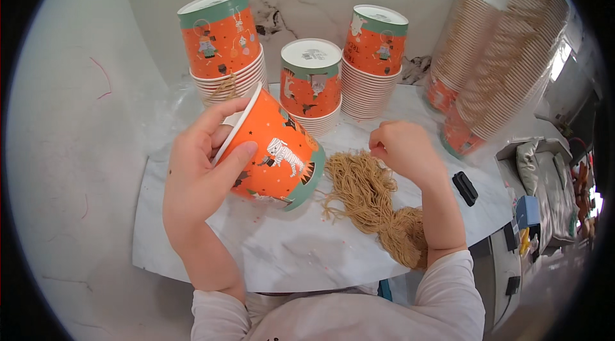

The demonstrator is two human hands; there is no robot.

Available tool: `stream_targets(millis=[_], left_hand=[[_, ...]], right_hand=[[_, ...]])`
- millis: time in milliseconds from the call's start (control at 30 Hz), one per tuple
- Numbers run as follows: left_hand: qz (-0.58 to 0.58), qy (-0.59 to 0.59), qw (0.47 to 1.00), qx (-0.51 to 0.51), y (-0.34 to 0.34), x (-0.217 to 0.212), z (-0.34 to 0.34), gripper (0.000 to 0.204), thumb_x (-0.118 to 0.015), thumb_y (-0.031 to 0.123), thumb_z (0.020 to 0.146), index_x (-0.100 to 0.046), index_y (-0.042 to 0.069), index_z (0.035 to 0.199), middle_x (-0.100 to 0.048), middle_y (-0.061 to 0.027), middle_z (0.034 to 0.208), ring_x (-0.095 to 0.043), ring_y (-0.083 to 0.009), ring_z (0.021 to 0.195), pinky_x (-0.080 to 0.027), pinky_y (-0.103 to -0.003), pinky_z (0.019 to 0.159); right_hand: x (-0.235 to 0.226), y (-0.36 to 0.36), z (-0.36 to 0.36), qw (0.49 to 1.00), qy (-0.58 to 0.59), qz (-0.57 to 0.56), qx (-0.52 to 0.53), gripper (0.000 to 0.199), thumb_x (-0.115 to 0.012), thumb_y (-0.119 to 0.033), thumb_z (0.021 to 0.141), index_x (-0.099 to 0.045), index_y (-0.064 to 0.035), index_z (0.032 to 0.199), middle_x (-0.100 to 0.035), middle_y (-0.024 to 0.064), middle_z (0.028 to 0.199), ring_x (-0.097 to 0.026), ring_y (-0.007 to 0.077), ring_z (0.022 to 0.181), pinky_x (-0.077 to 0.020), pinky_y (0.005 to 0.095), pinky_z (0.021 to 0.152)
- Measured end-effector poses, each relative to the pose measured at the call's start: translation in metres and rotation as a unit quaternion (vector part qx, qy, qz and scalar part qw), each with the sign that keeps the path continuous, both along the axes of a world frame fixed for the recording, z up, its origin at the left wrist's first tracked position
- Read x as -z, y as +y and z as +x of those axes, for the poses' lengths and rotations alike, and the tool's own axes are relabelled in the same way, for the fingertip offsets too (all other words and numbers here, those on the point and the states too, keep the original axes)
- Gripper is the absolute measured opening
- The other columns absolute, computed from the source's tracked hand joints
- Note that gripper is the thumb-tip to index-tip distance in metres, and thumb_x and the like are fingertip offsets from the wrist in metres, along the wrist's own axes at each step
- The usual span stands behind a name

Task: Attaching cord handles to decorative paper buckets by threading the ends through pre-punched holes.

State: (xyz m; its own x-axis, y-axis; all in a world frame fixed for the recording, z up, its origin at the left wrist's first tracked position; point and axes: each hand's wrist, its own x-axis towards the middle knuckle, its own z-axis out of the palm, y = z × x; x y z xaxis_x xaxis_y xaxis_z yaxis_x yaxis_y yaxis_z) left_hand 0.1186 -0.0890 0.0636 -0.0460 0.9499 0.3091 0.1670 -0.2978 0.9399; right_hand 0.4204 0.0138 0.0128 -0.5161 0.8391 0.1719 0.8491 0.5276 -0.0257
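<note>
My left hand (pixel 208 162) grips an orange paper cup (pixel 272 149) by its rim, thumb outside and fingers reaching inside. The cup is tilted, its mouth toward the left and its green base band toward the lower right; a mummy figure is printed on it. A few tan strands (pixel 225 89) show by the rim, behind the fingers. My right hand (pixel 403 149) is closed above the far end of a tan yarn bundle (pixel 365 190). Whatever its fingers may hold is hidden. The bundle lies loose on the marble-patterned table (pixel 288 258), its near end beside my right forearm.
Upside-down cup stacks stand along the back: a left stack (pixel 221 37), a shorter middle stack (pixel 312 85) and a right stack (pixel 375 53). Tall plastic-wrapped cup stacks (pixel 512 53) lean at the far right. A small black object (pixel 465 188) lies near the table's right edge.
</note>
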Motion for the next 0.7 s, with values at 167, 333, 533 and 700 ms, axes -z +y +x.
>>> stream_targets(millis=[167, 333, 533, 700], left_hand=[[0.028, 0.025, 0.999, -0.014, 0.002, 0.006, 0.012, 0.052, -0.063, -0.004, 0.090, -0.053, 0.002, 0.140, -0.074, -0.0069, 0.089, -0.065, -0.0071, 0.080, -0.052, -0.025, 0.073], [0.040, 0.128, 0.991, -0.023, 0.008, 0.023, 0.031, 0.056, -0.064, 0.002, 0.089, -0.050, 0.007, 0.142, -0.070, -0.0106, 0.078, -0.063, -0.0152, 0.068, -0.049, -0.030, 0.067], [0.053, 0.176, 0.982, -0.040, 0.008, 0.052, 0.044, 0.042, -0.062, 0.004, 0.091, -0.050, 0.007, 0.131, -0.063, -0.0140, 0.070, -0.062, -0.0270, 0.059, -0.047, -0.036, 0.060], [0.050, 0.211, 0.973, -0.075, 0.001, 0.074, 0.035, 0.038, -0.064, 0.006, 0.092, -0.052, 0.007, 0.129, -0.065, -0.0124, 0.072, -0.064, -0.0237, 0.059, -0.047, -0.035, 0.057]], right_hand=[[0.039, 0.047, 0.034, 0.990, -0.023, -0.087, 0.111, 0.013, -0.076, -0.023, 0.080, -0.078, -0.0117, 0.087, -0.074, 0.0101, 0.088, -0.070, 0.0305, 0.087, -0.0542, 0.0441, 0.073], [0.052, 0.054, 0.014, 0.985, -0.030, -0.124, 0.118, 0.022, -0.078, -0.033, 0.081, -0.079, -0.0129, 0.092, -0.075, 0.0086, 0.088, -0.071, 0.0287, 0.085, -0.0546, 0.0428, 0.074], [0.077, 0.063, 0.002, 0.986, -0.039, -0.137, 0.083, 0.026, -0.079, -0.035, 0.079, -0.078, -0.0114, 0.089, -0.075, 0.0087, 0.087, -0.071, 0.0289, 0.085, -0.0549, 0.0426, 0.074], [0.086, 0.072, 0.009, 0.987, -0.013, -0.151, 0.056, 0.018, -0.079, -0.026, 0.075, -0.078, -0.0121, 0.087, -0.075, 0.0108, 0.088, -0.071, 0.0305, 0.087, -0.0552, 0.0444, 0.075]])
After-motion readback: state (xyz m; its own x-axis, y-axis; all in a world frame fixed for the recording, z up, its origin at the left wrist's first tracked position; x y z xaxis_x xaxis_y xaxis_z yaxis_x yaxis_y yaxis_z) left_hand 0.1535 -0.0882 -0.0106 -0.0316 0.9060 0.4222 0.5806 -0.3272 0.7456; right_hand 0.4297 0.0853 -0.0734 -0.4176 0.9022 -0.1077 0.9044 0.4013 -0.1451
